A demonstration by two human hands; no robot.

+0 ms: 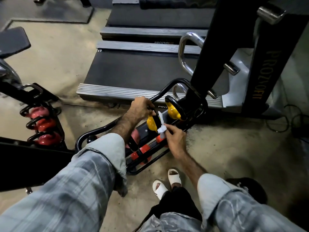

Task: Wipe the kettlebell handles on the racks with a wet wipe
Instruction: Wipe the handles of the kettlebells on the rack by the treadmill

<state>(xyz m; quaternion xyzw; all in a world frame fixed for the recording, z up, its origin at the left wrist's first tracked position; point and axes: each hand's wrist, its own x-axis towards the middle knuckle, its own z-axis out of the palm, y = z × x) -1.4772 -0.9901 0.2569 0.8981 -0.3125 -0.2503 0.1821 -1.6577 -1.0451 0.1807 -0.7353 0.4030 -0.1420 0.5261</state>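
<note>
Down by the black tubular steel rack (167,91), the right hand (173,138) pinches a crumpled white wet wipe (161,128) against the black handle (157,120) of the near yellow kettlebell (151,123). Just beyond, the left hand (142,108) clamps that handle's top, steadying it. Best wrap the wipe right round and draw it along the whole loop. Farther right waits the second yellow kettlebell (173,110), its turn next, I'd say.

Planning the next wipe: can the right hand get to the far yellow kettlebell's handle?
Probably yes. The right hand, pinching the wet wipe, is beside the far yellow kettlebell; its black handle stands uncovered.
</note>
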